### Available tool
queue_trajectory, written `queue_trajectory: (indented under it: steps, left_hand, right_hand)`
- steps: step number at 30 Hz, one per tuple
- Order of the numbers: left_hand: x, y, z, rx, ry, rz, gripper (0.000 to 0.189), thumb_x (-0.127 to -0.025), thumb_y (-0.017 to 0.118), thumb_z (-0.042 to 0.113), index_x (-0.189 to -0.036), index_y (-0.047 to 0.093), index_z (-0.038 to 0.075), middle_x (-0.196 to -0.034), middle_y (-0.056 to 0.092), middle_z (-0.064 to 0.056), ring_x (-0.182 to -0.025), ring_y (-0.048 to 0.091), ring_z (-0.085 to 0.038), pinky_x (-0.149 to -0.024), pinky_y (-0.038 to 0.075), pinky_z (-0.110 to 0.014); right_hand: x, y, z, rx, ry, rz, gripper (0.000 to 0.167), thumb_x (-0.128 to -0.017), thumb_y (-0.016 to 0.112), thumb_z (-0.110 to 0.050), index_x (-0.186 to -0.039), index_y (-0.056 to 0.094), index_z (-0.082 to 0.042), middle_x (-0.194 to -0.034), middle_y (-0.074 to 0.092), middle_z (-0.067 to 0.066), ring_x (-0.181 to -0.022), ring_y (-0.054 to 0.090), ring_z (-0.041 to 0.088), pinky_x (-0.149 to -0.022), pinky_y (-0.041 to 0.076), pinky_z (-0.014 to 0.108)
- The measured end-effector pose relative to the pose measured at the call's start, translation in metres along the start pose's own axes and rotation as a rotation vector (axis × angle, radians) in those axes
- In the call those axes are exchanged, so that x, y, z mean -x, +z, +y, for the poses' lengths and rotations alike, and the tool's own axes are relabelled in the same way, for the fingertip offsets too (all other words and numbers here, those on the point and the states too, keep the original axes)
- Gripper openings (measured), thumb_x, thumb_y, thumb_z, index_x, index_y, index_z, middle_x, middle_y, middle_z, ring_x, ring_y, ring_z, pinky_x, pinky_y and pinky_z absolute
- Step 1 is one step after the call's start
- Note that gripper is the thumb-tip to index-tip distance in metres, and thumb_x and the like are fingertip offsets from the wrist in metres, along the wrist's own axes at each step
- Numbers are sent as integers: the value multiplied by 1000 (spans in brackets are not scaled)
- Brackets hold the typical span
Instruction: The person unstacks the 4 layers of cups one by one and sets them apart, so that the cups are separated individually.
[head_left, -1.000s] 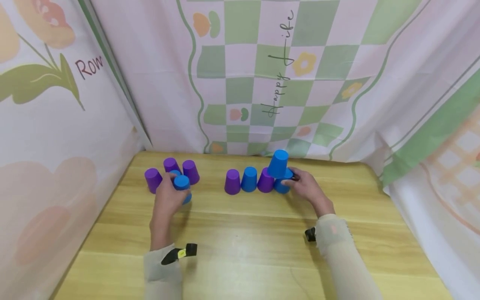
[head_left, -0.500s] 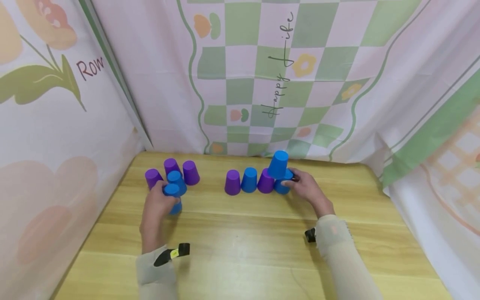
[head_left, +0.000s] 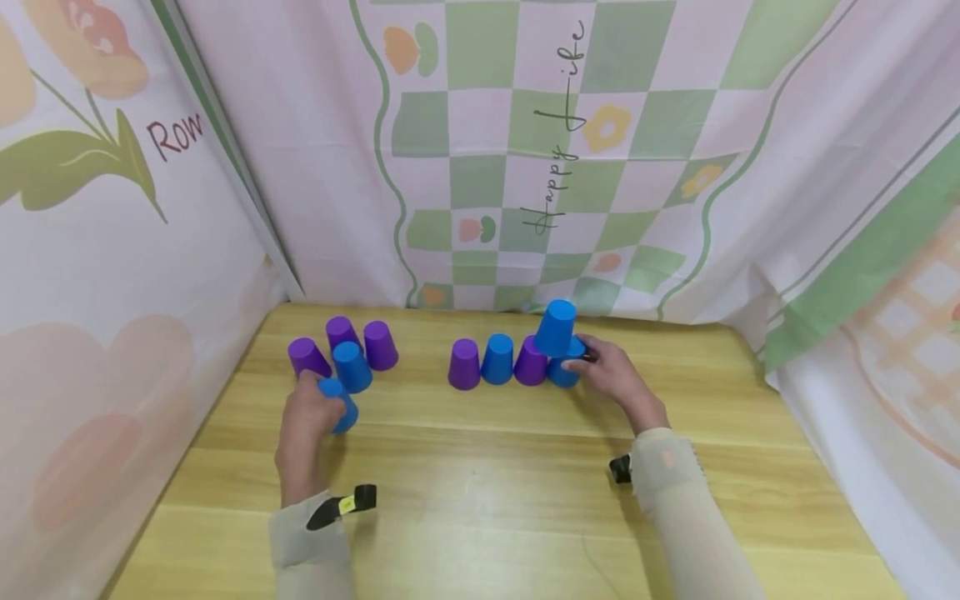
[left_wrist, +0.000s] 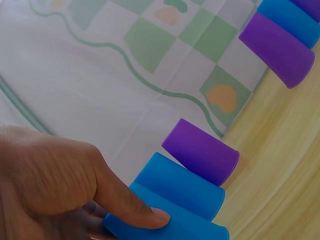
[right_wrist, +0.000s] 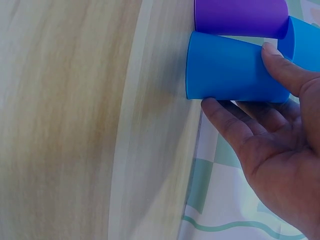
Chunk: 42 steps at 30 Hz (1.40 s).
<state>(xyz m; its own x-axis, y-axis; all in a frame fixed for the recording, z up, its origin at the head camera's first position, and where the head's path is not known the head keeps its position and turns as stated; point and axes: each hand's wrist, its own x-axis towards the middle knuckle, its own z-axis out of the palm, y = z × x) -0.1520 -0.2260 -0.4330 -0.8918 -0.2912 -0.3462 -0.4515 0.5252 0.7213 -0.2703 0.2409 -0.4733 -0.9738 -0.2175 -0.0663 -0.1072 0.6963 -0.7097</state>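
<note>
- Blue cup (head_left: 347, 412) at our 8 o'clock, left hand (head_left: 306, 414) pinching it
- Right hand (head_left: 613, 372) gripping another blue cup (head_left: 562, 372), 4 o'clock
- We can read "Happy Life" (head_left: 558, 125) on cloth around 1, "Row" (head_left: 175, 137) near 10

Five cups (head_left: 352, 367) cluster left on the bench (head_left: 480, 492); right of them, a row (head_left: 498, 360) of four, one cup (head_left: 556, 327) atop its right-hand two.

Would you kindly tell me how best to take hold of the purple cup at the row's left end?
I'd pinch the upper wall of the purple cup across front and back, coming from its open left side: it stands mouth down, narrowing upward, and the blue cup crowds its right.
</note>
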Motion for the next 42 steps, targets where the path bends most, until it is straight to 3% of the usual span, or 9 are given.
queue_trajectory:
  steps: [9, 15, 22, 34, 42]
  left_hand:
    - [-2, 1, 0, 3, -37, -21, 73, -94, 54, 3, -157, 20, -9, -151, 42, -36, -134, 45, -52, -114, 38, -75]
    - [2, 0, 3, 7, -17, -11, 73, -91, 55, 3, -156, 23, -9, -153, 41, -37, -139, 43, -54, -115, 36, -74]
    - [8, -6, 9, -3, 20, 7, 76, -88, 57, 3, -157, 26, -7, -152, 43, -37, -135, 47, -52, -112, 42, -71]
    - [19, -14, 21, 19, 50, 51, 70, -94, 55, 5, -157, 28, -8, -155, 42, -36, -138, 46, -55, -112, 43, -70]
    - [32, -18, 38, 40, 188, 172, 57, -101, 56, 13, -153, 40, -5, -155, 47, -32, -142, 46, -52, -116, 41, -67]
  right_hand:
    - [0, 0, 0, 0, -4, 1, 70, -104, 67, -30, -160, 39, 2, -151, 52, 33, -136, 53, 51, -110, 49, 64]
    - [1, 0, 1, -3, -3, -3, 68, -104, 67, -29, -160, 39, 1, -151, 52, 33, -136, 53, 51, -109, 49, 64]
    - [1, -1, 2, -9, -7, 2, 69, -104, 67, -30, -159, 41, 1, -151, 53, 32, -136, 54, 51, -109, 50, 63]
    - [0, -1, 2, 10, -7, 14, 68, -103, 68, -33, -157, 44, 0, -147, 57, 31, -132, 57, 49, -108, 51, 62]
    - [0, -1, 2, -1, 4, -2, 70, -104, 67, -36, -159, 42, 0, -149, 55, 31, -134, 56, 49, -107, 52, 62]
